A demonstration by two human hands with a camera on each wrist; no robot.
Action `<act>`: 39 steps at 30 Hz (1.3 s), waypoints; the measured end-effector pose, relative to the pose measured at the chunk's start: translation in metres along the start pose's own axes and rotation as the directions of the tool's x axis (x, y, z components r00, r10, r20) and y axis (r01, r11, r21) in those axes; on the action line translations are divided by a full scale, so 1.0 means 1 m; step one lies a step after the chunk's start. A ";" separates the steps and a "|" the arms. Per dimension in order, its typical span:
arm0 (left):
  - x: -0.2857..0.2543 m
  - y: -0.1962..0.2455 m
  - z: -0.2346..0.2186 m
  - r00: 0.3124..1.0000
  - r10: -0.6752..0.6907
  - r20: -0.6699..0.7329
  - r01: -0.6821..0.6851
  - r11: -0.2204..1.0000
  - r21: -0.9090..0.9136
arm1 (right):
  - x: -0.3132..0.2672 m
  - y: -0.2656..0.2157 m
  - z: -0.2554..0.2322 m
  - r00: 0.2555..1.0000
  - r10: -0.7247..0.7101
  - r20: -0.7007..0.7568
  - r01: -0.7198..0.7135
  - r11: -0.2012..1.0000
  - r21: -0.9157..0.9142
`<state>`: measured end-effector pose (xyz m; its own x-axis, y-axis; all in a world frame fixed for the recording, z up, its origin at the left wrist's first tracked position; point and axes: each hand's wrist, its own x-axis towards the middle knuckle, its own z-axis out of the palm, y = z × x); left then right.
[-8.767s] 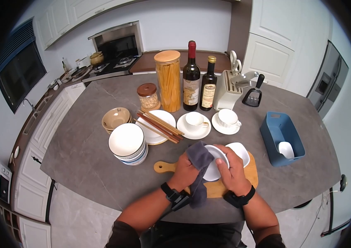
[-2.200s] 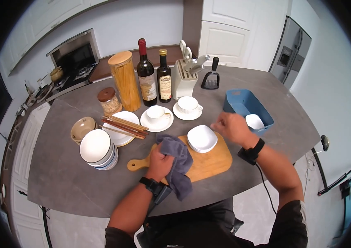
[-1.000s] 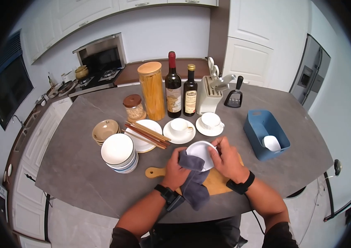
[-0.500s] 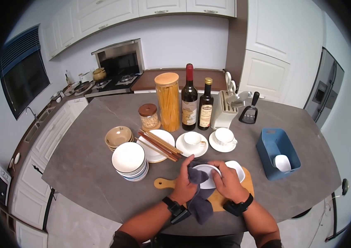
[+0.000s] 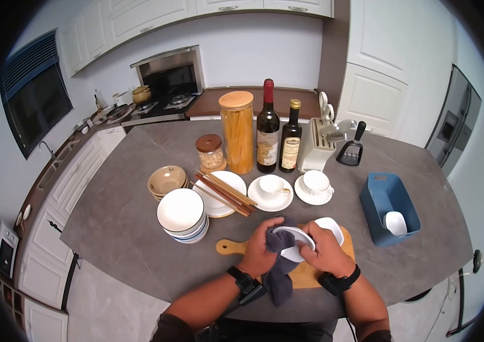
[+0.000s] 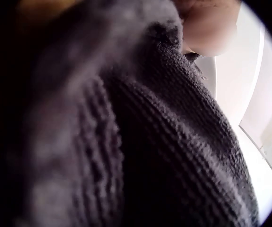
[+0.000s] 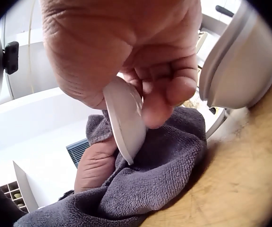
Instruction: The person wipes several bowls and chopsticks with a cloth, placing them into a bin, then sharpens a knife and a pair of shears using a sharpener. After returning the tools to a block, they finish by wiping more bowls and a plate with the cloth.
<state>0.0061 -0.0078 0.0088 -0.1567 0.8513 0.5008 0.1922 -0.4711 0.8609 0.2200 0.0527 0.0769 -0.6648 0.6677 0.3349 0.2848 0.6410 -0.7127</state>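
- Just above the wooden board (image 5: 307, 276), near the front of the grey surface (image 5: 122, 239), a small white bowl (image 5: 292, 254) is held up between a person's two bare hands.
- Plain and smooth to the eye, it has a thin rim and sits tilted, not level; part of it is hidden by fingers and fabric.
- Against its left side is bunched a dark grey cloth (image 5: 279, 282), ribbed and soft-looking, with a loose end hanging over the board toward me.
- The left grip (image 5: 259, 251) is curled round that cloth and presses it to the bowl; seen close at the left wrist, the fabric fills most of the view and the skin is blurred.
- The right grip (image 5: 327, 251) pinches the bowl directly, bent fingers and thumb on either side of its wall, spread little wider than the wall itself.
- Just beyond the right knuckles, white dishes (image 5: 331, 227) sit nested on the board.
- Well apart to the right, a blue basket (image 5: 371, 216) carries more white crockery (image 5: 395, 223) at its near end.
- Off to the left stands a stack of bowls (image 5: 182, 212), upright.
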 end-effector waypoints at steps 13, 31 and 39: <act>0.000 0.007 0.001 0.999 -0.041 0.020 0.042 0.997 -0.068 | -0.003 0.002 0.028 0.941 -0.019 -0.337 0.109 0.962 0.252; -0.001 0.014 -0.002 0.995 -0.053 0.086 0.053 0.999 -0.003 | -0.008 0.013 0.030 0.930 -0.071 -0.360 0.131 0.981 0.143; 0.000 0.016 -0.001 0.995 0.001 0.096 -0.005 0.999 0.042 | -0.009 0.012 0.024 0.924 -0.163 -0.347 0.167 0.986 -0.018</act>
<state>0.0085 -0.0155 0.0223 -0.0632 0.8691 0.4906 0.2332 -0.4651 0.8540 0.2133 0.0450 0.0507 -0.4209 0.6436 0.6392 0.1821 0.7503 -0.6356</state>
